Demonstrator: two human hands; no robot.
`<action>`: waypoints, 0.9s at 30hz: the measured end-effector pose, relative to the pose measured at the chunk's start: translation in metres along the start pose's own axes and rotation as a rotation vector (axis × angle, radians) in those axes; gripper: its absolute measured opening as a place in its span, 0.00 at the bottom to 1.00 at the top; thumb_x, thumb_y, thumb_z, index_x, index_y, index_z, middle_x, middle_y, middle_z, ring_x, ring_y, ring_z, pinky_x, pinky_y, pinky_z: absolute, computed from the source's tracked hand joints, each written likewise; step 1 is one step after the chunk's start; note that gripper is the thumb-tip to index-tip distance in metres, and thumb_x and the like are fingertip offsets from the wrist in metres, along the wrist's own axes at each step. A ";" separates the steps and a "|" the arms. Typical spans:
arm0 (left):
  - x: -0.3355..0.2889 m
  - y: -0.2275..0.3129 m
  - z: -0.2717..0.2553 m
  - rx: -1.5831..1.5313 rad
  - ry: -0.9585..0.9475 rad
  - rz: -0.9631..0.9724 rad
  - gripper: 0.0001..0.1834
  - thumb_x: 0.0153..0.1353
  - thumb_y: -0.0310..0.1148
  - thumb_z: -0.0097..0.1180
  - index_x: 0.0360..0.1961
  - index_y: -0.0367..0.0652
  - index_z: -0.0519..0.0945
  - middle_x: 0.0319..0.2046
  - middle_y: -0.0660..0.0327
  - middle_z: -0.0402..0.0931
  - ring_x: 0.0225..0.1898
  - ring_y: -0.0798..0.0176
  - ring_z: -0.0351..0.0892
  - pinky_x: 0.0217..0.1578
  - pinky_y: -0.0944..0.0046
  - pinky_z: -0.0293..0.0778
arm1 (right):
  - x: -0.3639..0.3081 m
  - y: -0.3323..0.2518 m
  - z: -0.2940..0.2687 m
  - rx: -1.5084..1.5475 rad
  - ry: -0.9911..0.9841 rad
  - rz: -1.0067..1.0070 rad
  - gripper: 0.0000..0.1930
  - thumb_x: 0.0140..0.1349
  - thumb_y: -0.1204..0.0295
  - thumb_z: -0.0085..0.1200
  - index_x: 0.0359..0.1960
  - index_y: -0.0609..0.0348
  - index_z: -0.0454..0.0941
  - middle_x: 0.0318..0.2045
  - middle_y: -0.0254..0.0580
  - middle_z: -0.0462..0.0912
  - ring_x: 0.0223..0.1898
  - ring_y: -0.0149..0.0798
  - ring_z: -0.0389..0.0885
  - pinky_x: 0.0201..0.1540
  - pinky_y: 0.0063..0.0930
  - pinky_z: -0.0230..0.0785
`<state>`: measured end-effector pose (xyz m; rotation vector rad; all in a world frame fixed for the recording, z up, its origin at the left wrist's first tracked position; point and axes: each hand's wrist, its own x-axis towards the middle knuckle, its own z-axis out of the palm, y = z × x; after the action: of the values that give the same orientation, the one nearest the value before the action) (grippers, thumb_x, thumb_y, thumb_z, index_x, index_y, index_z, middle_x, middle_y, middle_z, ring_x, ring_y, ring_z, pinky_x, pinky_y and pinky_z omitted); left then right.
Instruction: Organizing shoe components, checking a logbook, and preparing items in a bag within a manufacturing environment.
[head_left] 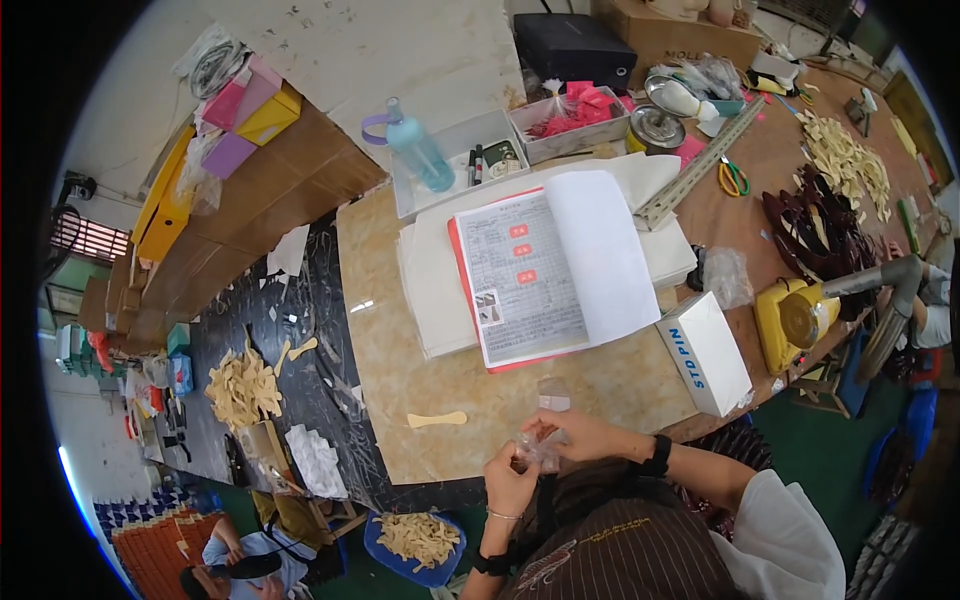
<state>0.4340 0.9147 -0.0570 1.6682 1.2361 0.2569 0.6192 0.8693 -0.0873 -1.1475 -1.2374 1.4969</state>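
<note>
My two hands are close to my body, right at the near edge of the table. My left hand (508,480) and my right hand (580,432) both pinch a small clear plastic bag (540,448). The bag sits between them, touching both sets of fingers. It is thin, shiny and crinkly. I cannot tell which way its long side runs, because it is bunched up. Both hands are closed on it, so neither one is nearer.

Just to my left on the table lies one flat tan piece (437,420). It is long and thin, with wider ends, and it lies left to right. My left hand is the nearer one to it.

The table top (400,330) here is smooth and looks like pale stone with yellow swirls. To my right sits a white box (706,352), long and hard-edged.

Farther off is an open booklet (545,265) on a stack of white paper. It has a red cover edge and one blank page.

Past that stands a see-through blue bottle (418,150) by a clear tray. On the dark mat to the left is a pile of tan pieces (243,388).
</note>
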 end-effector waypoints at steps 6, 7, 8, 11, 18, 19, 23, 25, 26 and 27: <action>-0.002 -0.007 0.000 -0.239 0.051 -0.064 0.09 0.52 0.22 0.64 0.24 0.37 0.73 0.19 0.66 0.75 0.23 0.77 0.71 0.24 0.73 0.68 | 0.002 -0.006 -0.003 -0.028 0.029 0.137 0.20 0.53 0.74 0.61 0.49 0.60 0.74 0.40 0.41 0.81 0.49 0.40 0.78 0.52 0.32 0.69; -0.002 -0.008 0.000 -0.311 0.062 -0.093 0.10 0.51 0.24 0.66 0.23 0.37 0.73 0.19 0.66 0.76 0.22 0.78 0.69 0.23 0.74 0.65 | 0.001 0.001 -0.004 -0.029 0.032 0.136 0.20 0.53 0.74 0.61 0.49 0.60 0.74 0.40 0.41 0.81 0.49 0.40 0.78 0.52 0.32 0.69; -0.001 -0.008 0.000 -0.311 0.062 -0.091 0.10 0.51 0.24 0.66 0.23 0.37 0.73 0.19 0.66 0.76 0.22 0.78 0.69 0.23 0.74 0.65 | 0.001 0.006 -0.006 -0.191 0.016 0.002 0.16 0.52 0.73 0.62 0.44 0.59 0.77 0.39 0.41 0.81 0.47 0.42 0.77 0.51 0.33 0.69; 0.000 -0.013 0.001 -0.376 0.032 -0.110 0.12 0.52 0.25 0.67 0.23 0.37 0.73 0.19 0.65 0.76 0.22 0.78 0.70 0.23 0.75 0.65 | 0.001 0.015 -0.007 -0.352 0.003 -0.148 0.10 0.51 0.72 0.63 0.36 0.58 0.80 0.38 0.39 0.81 0.45 0.45 0.77 0.49 0.35 0.69; 0.013 -0.030 -0.021 -1.050 -0.249 -0.499 0.06 0.64 0.26 0.55 0.30 0.37 0.78 0.28 0.60 0.79 0.32 0.66 0.81 0.35 0.61 0.82 | 0.000 0.009 -0.007 -0.431 0.014 -0.167 0.08 0.50 0.72 0.63 0.33 0.58 0.81 0.38 0.37 0.80 0.43 0.45 0.76 0.47 0.35 0.69; 0.014 -0.041 -0.023 -1.184 -0.355 -0.513 0.06 0.65 0.26 0.53 0.33 0.36 0.79 0.31 0.59 0.80 0.35 0.63 0.82 0.38 0.57 0.84 | 0.000 0.006 -0.006 -0.430 0.013 -0.171 0.08 0.50 0.72 0.63 0.33 0.58 0.81 0.38 0.37 0.80 0.43 0.45 0.76 0.47 0.35 0.69; 0.015 -0.039 -0.011 -0.880 -0.271 -0.523 0.07 0.64 0.28 0.55 0.40 0.35 0.79 0.35 0.58 0.80 0.37 0.65 0.82 0.38 0.62 0.82 | 0.000 0.002 -0.005 -0.511 0.000 -0.221 0.08 0.51 0.72 0.62 0.33 0.56 0.81 0.38 0.35 0.79 0.43 0.43 0.77 0.46 0.33 0.71; 0.019 -0.032 -0.015 -0.748 -0.368 -0.528 0.11 0.64 0.25 0.52 0.46 0.32 0.76 0.40 0.54 0.80 0.41 0.61 0.82 0.40 0.62 0.83 | -0.001 0.002 -0.006 -0.553 -0.008 -0.232 0.07 0.51 0.72 0.61 0.33 0.56 0.81 0.38 0.34 0.79 0.43 0.42 0.77 0.46 0.33 0.71; 0.018 -0.030 -0.015 -0.747 -0.368 -0.527 0.11 0.64 0.25 0.52 0.46 0.32 0.76 0.40 0.54 0.80 0.41 0.61 0.82 0.40 0.62 0.83 | -0.002 0.004 -0.005 -0.530 -0.001 -0.237 0.07 0.52 0.71 0.61 0.32 0.56 0.80 0.38 0.34 0.79 0.43 0.42 0.77 0.46 0.33 0.71; 0.018 -0.028 -0.016 -0.712 -0.373 -0.539 0.11 0.63 0.24 0.54 0.47 0.32 0.77 0.40 0.55 0.80 0.40 0.62 0.83 0.40 0.65 0.82 | -0.003 0.004 -0.005 -0.506 0.007 -0.241 0.06 0.52 0.71 0.61 0.31 0.56 0.80 0.38 0.34 0.79 0.43 0.42 0.77 0.46 0.33 0.71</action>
<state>0.4150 0.9377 -0.0785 0.7001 1.0841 0.0333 0.6241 0.8668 -0.0917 -1.2613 -1.7428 1.0257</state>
